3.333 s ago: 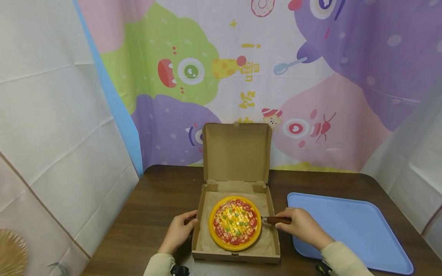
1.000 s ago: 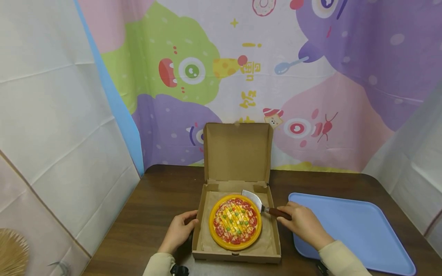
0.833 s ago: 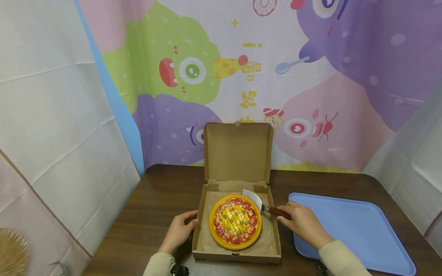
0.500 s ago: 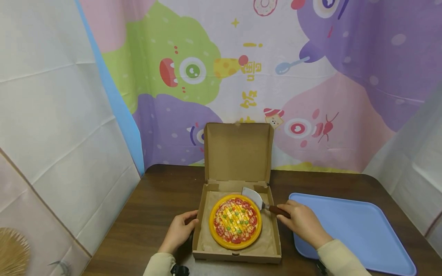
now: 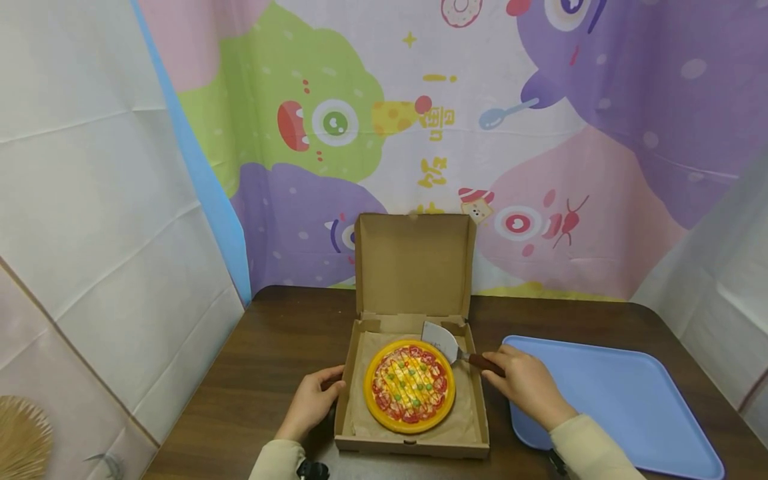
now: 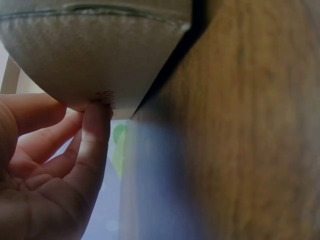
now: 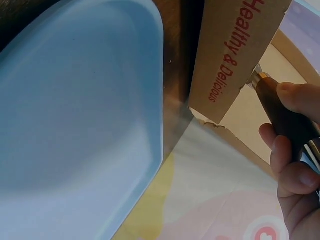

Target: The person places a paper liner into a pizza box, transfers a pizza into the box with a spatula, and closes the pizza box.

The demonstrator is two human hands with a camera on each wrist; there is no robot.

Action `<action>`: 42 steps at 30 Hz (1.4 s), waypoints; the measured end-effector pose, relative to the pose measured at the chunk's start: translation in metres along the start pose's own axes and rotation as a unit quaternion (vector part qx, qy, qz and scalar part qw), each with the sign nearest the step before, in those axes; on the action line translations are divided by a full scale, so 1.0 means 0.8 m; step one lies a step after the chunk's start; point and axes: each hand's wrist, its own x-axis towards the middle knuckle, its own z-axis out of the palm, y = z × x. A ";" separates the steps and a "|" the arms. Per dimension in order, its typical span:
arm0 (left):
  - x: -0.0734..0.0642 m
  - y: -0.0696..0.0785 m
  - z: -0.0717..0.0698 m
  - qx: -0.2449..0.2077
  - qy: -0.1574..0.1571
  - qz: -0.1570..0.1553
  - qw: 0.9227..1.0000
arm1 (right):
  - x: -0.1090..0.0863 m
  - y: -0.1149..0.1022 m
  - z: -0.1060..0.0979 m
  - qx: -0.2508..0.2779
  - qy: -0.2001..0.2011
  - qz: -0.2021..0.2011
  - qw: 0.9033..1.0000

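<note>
A round pizza (image 5: 410, 387) with a yellow rim lies on brown paper in an open cardboard pizza box (image 5: 411, 450). My right hand (image 5: 528, 383) grips the dark wooden handle of a pizza server (image 5: 441, 341). Its metal blade reaches over the box's right wall and lies at the pizza's back right edge, its near side overlapped by the rim. In the right wrist view, fingers wrap the server handle (image 7: 280, 107). At the box's left wall, my left hand (image 5: 309, 403) holds the cardboard; in the left wrist view, fingertips (image 6: 97, 117) press the outer wall.
A light blue tray (image 5: 612, 400) lies to the right of the box, beneath my right forearm. The box lid (image 5: 413, 267) stands upright at the back. A printed cartoon curtain (image 5: 384, 147) hangs behind the dark wooden table (image 5: 270, 340).
The server's blade, hidden 3.3 seconds ago, now shows at the pizza's back right. Its handle has swung to a slant and my right hand has shifted slightly. My left hand stays put.
</note>
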 end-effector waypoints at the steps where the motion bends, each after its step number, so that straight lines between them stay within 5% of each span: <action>1: 0.000 0.000 0.000 0.000 0.000 0.001 1.000 | 0.000 0.000 0.000 -0.001 0.001 0.000 1.000; 35: 0.002 -0.003 0.000 -0.001 0.001 0.002 1.000 | -0.001 0.010 0.000 0.000 0.025 0.044 0.999; 42: 0.002 -0.007 -0.002 0.007 -0.001 0.045 0.999 | 0.002 0.012 -0.012 0.061 0.017 0.101 0.993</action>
